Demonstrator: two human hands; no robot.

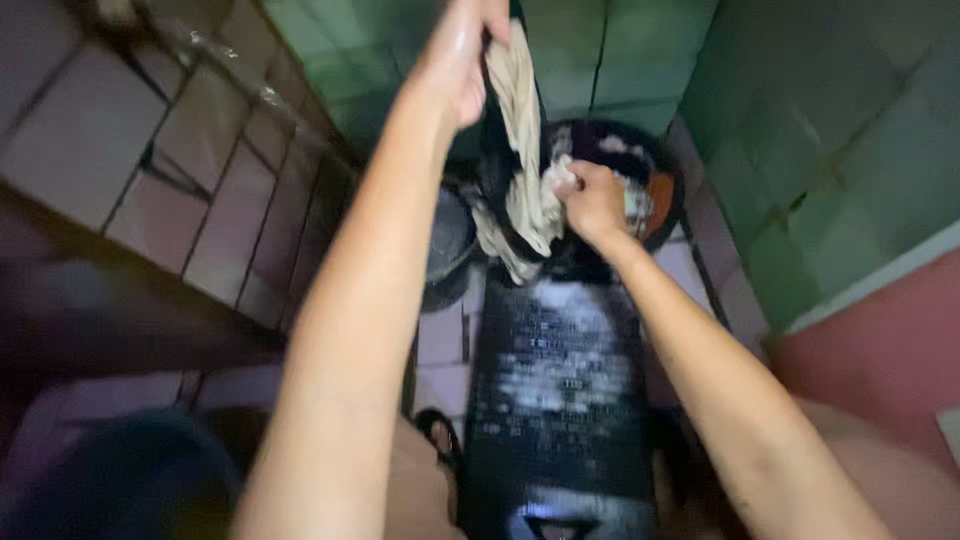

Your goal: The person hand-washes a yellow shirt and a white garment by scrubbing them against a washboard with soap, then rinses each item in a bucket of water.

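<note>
My left hand [455, 60] is raised high and grips the top of a wet beige cloth [525, 150] that hangs down with a dark garment behind it. My right hand [592, 200] clutches the lower bunch of the same cloth. Below the hands lies a dark ribbed washboard [560, 400] covered with white suds, running from my knees toward a dark basin [660, 175] that holds more laundry, some of it orange.
A grey bucket [450, 240] stands left of the washboard. Tiled floor [200, 200] spreads to the left, green tiled walls [830, 130] rise ahead and to the right. A dark round tub [130, 480] sits at lower left. A sandal [440, 435] shows near my knee.
</note>
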